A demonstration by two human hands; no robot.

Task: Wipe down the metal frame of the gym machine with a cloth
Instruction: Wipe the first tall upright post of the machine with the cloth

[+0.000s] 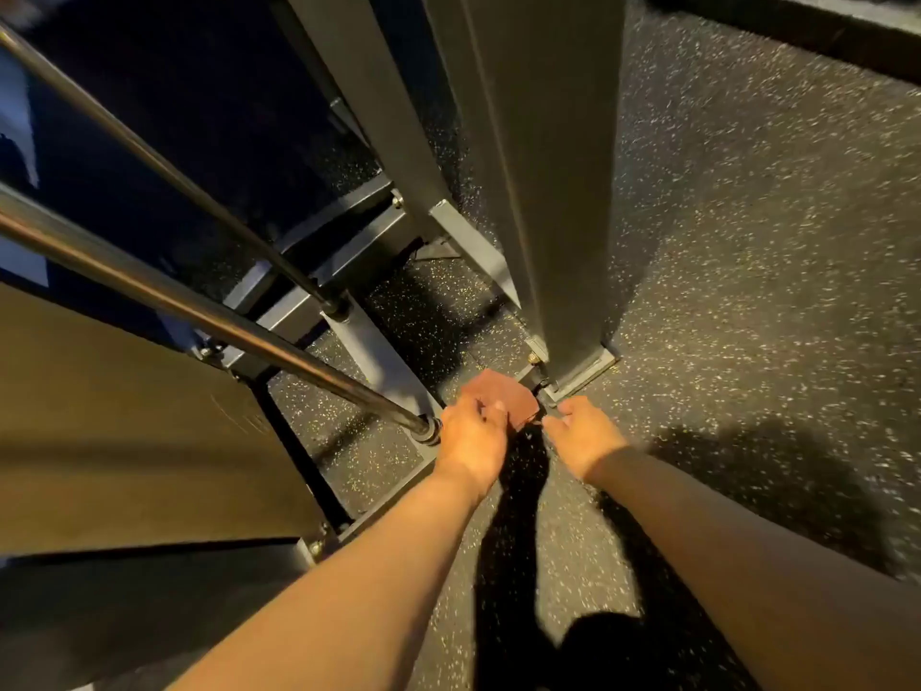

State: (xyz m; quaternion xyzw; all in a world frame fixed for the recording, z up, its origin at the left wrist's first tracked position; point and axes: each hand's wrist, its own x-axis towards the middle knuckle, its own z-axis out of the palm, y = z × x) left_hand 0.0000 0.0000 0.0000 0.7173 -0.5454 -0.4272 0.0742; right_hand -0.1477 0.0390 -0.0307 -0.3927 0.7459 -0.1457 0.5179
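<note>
**A:** What could go wrong down here at the base?

**B:** Mostly the grip. The left hand has its fingers curled over the near edge of the reddish-brown cloth, so most of the fabric lies loose beyond the fingertips. A hard push could bunch it or pull it free, and then bare fingers would rub the metal.

**A:** And the right hand?

**B:** It sits just beside the cloth's right corner with its fingers pointing in towards it. I cannot tell whether it pinches that corner or only rests on the frame. If it is only resting there, a sideways stroke by the left hand would run into it.

**A:** Is there anything sharp nearby?

**B:** Yes. Just past the right hand's fingertips is the foot plate of the upright post, with a brass-coloured bolt at its corner. Knuckles could scrape the plate's edge, or the cloth could snag on the bolt. To the outside of the left hand, the lower end of a chrome guide rod stands very close, so a wide stroke that way could knock the wrist.

**A:** What about the floor?

**B:** The speckled rubber floor lies right under both hands. If a hanging corner drags over it, I'd expect it to pick up grit and smear that onto the frame.

**A:** So where exactly is the cloth?

**B:** Ahead of the left hand and slightly to its inner side. It lies between the two hands, near the post's foot.
</note>
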